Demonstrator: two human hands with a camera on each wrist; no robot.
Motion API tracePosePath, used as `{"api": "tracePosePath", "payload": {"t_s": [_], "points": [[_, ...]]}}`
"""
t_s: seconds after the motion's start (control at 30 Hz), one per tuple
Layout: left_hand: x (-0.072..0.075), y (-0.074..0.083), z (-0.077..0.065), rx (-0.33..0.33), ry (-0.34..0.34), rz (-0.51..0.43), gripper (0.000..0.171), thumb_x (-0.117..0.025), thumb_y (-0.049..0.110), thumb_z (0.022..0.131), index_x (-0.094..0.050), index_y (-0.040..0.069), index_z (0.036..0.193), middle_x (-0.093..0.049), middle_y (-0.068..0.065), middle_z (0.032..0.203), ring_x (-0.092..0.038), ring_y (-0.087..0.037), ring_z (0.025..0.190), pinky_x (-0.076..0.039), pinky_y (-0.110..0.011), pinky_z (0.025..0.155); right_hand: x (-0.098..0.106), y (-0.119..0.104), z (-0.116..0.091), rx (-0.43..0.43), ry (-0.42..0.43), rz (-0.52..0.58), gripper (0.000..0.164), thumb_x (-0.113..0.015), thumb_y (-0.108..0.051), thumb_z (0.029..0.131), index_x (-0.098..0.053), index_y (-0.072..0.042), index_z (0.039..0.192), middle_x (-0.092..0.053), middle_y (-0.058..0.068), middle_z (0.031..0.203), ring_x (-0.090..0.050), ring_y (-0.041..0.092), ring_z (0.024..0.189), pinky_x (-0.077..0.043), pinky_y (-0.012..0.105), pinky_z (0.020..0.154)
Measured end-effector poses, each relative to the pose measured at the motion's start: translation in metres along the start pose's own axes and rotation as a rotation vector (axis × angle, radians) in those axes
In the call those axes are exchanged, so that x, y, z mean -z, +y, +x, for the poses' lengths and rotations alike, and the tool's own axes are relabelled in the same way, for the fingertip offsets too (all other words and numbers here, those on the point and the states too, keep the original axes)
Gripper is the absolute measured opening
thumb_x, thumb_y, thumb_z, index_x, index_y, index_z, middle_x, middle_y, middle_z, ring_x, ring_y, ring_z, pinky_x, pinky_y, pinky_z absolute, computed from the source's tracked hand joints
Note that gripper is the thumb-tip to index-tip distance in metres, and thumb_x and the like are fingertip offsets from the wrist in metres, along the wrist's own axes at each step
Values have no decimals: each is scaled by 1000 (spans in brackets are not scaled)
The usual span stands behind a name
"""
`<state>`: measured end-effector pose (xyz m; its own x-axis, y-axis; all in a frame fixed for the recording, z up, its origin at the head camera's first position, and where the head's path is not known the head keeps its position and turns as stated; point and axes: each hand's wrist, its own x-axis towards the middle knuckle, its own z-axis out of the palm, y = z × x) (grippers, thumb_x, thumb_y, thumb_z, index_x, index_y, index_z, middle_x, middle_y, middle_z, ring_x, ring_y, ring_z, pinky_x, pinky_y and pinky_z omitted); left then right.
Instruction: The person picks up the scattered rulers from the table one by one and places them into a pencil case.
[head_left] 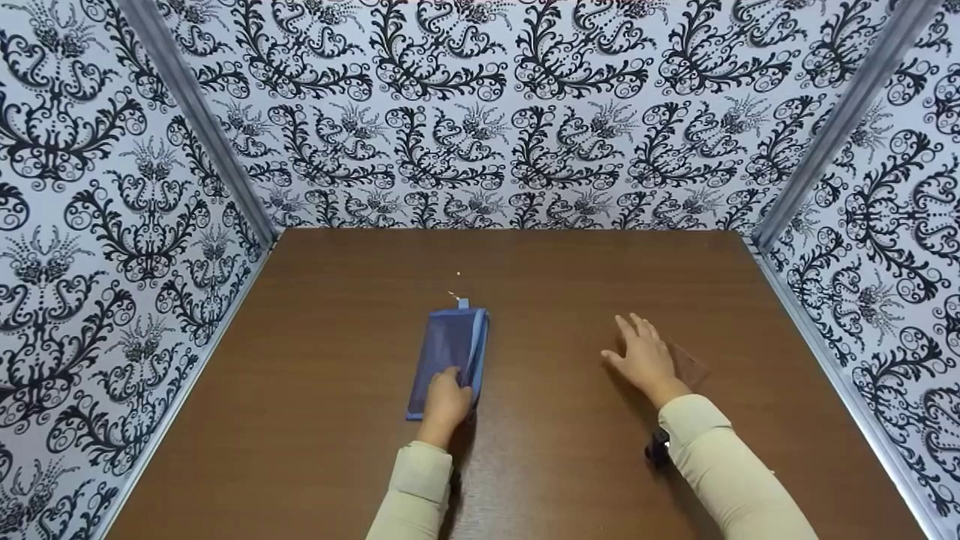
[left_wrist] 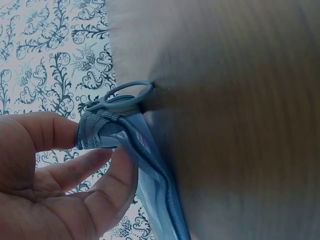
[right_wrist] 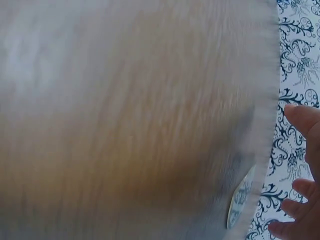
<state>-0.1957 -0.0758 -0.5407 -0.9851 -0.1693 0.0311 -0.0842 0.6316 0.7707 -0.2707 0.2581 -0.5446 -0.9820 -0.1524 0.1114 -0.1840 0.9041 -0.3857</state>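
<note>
Pouch point(head_left: 446, 341) is on the table point(head_left: 300, 390), its near part in the left hand point(head_left: 446, 403). From the pouch: tab point(head_left: 463, 304) at its far end, back wall point(head_left: 510, 135) well behind, right hand point(head_left: 643, 360) well to the right, flat piece point(head_left: 691, 367) farther right.

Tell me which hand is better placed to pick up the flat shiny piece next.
Right, most likely: the right hand is open and close beside the flat shiny piece, while the left hand holds the blue pouch, farther away.
</note>
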Motion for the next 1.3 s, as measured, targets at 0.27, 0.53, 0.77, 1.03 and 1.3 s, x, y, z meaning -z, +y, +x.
{"api": "tracePosePath", "payload": {"t_s": [0.27, 0.53, 0.77, 1.03, 1.3], "points": [[0, 1, 0, -7, 4, 2, 42, -58, -1, 77, -60, -13, 117, -61, -31, 107, -57, -46, 105, -46, -53, 91, 6, 14, 3, -34, -33, 26, 73, -66, -29, 89, -32, -1, 148, -26, 30, 150, -21, 50, 138, -25, 65, 107], [-1, 0, 1, 12, -18, 1, 42, -57, -1, 79, -59, -13, 119, -60, -32, 111, -56, -46, 109, -45, -52, 95, 8, 27, 2, -33, -31, 76, 74, -66, -28, 90, -31, -1, 149, -24, 30, 151, -19, 51, 138, -30, 66, 102], [0, 1, 1, 40, -36, 8, 42, -57, 1, 81, -58, -12, 122, -59, -31, 114, -55, -45, 111, -44, -51, 96, 11, 35, 0, -42, -39, 127, 71, -63, -23, 92, -28, 1, 149, -22, 32, 151, -19, 53, 137, -27, 68, 103], [1, 2, 0, 32, -34, 16, 43, -56, -1, 80, -58, -13, 121, -59, -32, 114, -55, -46, 111, -44, -52, 96, 10, 41, 0, -71, -64, 162, 70, -61, -20, 94, -26, 2, 150, -24, 33, 149, -22, 53, 136, -25, 66, 106], [1, 2, 0, 31, -27, 21, 43, -57, -1, 80, -58, -12, 121, -59, -32, 113, -55, -46, 110, -44, -52, 96, 9, 43, 1, -81, -72, 179, 68, -62, -14, 93, -28, 4, 149, -28, 35, 147, -25, 52, 135, -25, 64, 107]]}}
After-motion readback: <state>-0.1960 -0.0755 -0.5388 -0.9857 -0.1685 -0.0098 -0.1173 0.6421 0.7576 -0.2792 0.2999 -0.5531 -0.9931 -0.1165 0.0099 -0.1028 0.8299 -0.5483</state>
